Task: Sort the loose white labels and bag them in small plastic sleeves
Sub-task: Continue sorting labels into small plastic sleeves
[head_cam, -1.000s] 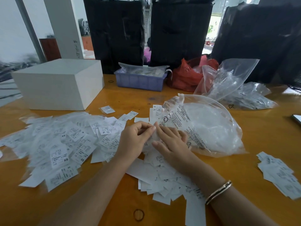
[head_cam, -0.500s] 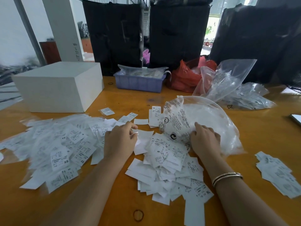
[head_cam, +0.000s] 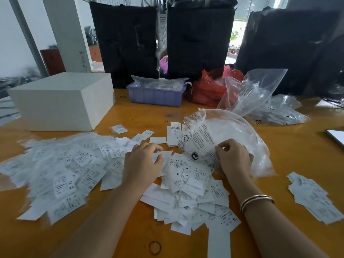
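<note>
The loose white labels (head_cam: pixel 188 185) are small paper rectangles printed with fine black text and bold size marks such as S, XS and XL; some lie blank side up. They form a jumbled heap at the middle of the table (head_cam: pixel 290 159), between the two forearms, lying at every angle with no common direction. A wider, flatter spread of bagged labels (head_cam: pixel 61 172) in small clear sleeves covers the table to the left, and a smaller stack of labels (head_cam: pixel 312 196) sits well apart on the right.

The left hand (head_cam: pixel 143 164) rests on the heap with fingers loosely curled, thumb and fingertips pinching the edge of one white label. The right hand (head_cam: pixel 233 158), a gold bangle (head_cam: pixel 256 201) on its wrist, has its fingers curled into the crinkled film of a large clear plastic bag (head_cam: pixel 229 138) printed with black warning text, which lies just behind the heap.

The table is glossy orange-brown wood. Farther back stand a white box (head_cam: pixel 63 101), a lavender tray (head_cam: pixel 156 95), a red plastic bag (head_cam: pixel 208 90) and more clear bags (head_cam: pixel 260 97). Behind them rise tall black-wrapped bundles (head_cam: pixel 199 38), a white pillar (head_cam: pixel 67 32), and daylight through openings.
</note>
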{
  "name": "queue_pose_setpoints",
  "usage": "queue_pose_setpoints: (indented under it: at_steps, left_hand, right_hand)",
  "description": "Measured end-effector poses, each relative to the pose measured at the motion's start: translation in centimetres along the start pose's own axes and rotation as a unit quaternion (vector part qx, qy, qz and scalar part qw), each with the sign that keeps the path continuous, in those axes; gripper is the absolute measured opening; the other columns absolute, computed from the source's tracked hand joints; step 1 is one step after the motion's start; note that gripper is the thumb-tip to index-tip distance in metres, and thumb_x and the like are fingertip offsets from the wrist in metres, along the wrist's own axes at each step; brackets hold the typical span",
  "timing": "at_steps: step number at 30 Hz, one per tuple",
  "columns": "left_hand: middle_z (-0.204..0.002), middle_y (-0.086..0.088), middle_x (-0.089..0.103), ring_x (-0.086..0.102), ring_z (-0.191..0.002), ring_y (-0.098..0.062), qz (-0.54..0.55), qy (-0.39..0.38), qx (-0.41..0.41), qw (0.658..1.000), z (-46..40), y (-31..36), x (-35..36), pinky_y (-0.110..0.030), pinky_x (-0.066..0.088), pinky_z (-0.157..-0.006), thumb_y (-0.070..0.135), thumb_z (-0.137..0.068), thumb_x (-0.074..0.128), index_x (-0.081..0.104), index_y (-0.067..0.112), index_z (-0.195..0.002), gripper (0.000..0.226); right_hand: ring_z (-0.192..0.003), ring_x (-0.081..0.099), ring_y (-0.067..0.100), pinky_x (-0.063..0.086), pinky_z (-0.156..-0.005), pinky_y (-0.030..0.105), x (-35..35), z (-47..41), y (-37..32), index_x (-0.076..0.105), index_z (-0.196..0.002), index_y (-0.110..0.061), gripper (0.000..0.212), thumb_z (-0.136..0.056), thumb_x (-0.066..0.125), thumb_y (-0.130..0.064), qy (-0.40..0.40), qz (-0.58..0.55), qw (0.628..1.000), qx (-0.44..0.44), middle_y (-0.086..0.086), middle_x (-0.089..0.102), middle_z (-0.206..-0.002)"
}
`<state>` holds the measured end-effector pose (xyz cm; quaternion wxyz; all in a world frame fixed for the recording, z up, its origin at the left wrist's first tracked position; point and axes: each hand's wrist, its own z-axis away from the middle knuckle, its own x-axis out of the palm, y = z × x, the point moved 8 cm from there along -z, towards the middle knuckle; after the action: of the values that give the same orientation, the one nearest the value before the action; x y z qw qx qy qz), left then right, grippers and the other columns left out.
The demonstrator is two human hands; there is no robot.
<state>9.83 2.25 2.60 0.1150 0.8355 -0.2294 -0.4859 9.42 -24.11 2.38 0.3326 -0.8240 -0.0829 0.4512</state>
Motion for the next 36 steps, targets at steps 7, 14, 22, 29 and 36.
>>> queue_pose_setpoints:
  at_steps: [7, 14, 22, 29, 36]
  left_hand:
    - [-0.110, 0.006, 0.064, 0.052, -0.107, -0.012, 0.036, 0.007, 0.010, 0.999, 0.1, 0.3, -0.5, -0.025, 0.034, -0.085, 0.024, -0.090, 0.059, 0.065, 0.023, -0.105, 0.016]
    - [-0.120, 0.022, 0.050, 0.039, -0.120, 0.001, 0.198, -0.031, 0.058, 0.978, 0.3, 2.3, -0.7, -0.027, 0.035, -0.103, 0.036, -0.091, 0.058, 0.057, 0.029, -0.122, 0.033]
    - [-0.099, 0.031, 0.056, 0.048, -0.101, 0.016, 0.255, -0.083, 0.116, 0.957, 0.9, 4.0, -0.3, 0.000, 0.035, -0.081, 0.046, -0.080, 0.060, 0.057, 0.048, -0.102, 0.023]
    - [-0.078, 0.019, 0.068, 0.060, -0.071, 0.005, 0.369, -0.003, -0.028, 0.929, -0.2, 0.9, -1.0, -0.006, 0.044, -0.059, 0.028, -0.085, 0.067, 0.068, 0.030, -0.080, 0.006]
    - [-0.076, 0.017, 0.071, 0.067, -0.075, 0.003, 0.435, 0.013, -0.078, 0.897, -0.1, 0.1, -0.9, -0.006, 0.048, -0.066, 0.017, -0.090, 0.062, 0.063, 0.012, -0.089, 0.005]
  right_hand:
    - [-0.088, 0.049, 0.018, 0.032, -0.089, 0.037, 0.0, -0.2, 0.1, 0.072, -0.095, -0.018, 0.027, -0.096, 0.049, -0.032, 0.022, -0.002, 1.000, -0.020, -0.003, 0.064, -0.085]
    - [-0.088, 0.048, 0.006, 0.019, -0.081, 0.026, -1.5, 3.1, -6.1, 0.072, -0.086, -0.022, 0.024, -0.088, 0.056, -0.039, 0.034, -0.116, 0.955, -0.271, -0.016, 0.059, -0.087]
    - [-0.083, 0.049, 0.004, 0.034, -0.084, 0.037, 0.9, 6.0, -9.3, 0.072, -0.087, -0.025, 0.013, -0.090, 0.061, -0.030, -0.126, -0.178, 0.909, -0.356, -0.027, 0.055, -0.078]
    - [-0.093, 0.050, 0.006, 0.033, -0.093, 0.037, 1.9, 6.4, -9.0, 0.067, -0.095, -0.030, 0.033, -0.078, 0.050, -0.053, -0.262, -0.139, 0.891, -0.343, -0.013, 0.061, -0.091]
    - [-0.095, 0.024, -0.016, 0.008, -0.088, 0.009, 4.0, 7.8, -8.8, 0.055, -0.092, -0.045, 0.018, -0.078, 0.061, -0.055, -0.326, 0.014, 0.848, -0.417, -0.025, 0.043, -0.101]
